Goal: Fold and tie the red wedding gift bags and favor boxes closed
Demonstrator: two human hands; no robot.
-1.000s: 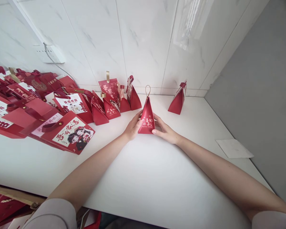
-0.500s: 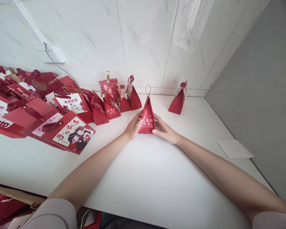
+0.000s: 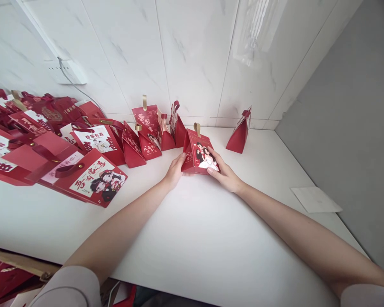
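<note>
A red triangular gift box (image 3: 200, 151) stands on the white table (image 3: 211, 230) between my hands, its couple picture facing right and front, a gold ribbon loop on top. My left hand (image 3: 175, 169) holds its left end, with some fingertips hidden behind and under the box. Against its right side, my right hand (image 3: 224, 172) has fingers on the picture panel and the thumb at the lower edge. Both hands grip the box.
Several small red boxes (image 3: 149, 143) stand to the left near the tiled wall, and one (image 3: 240, 134) stands at the right. Many red boxes (image 3: 96, 179) crowd the far left. White paper (image 3: 315, 199) lies at the right edge. A grey cable (image 3: 77, 87) hangs from the socket.
The box has turned between my hands, from its narrow triangular end facing me to its picture side showing. My left hand has shifted slightly left, and my right fingers now rest over the picture.
</note>
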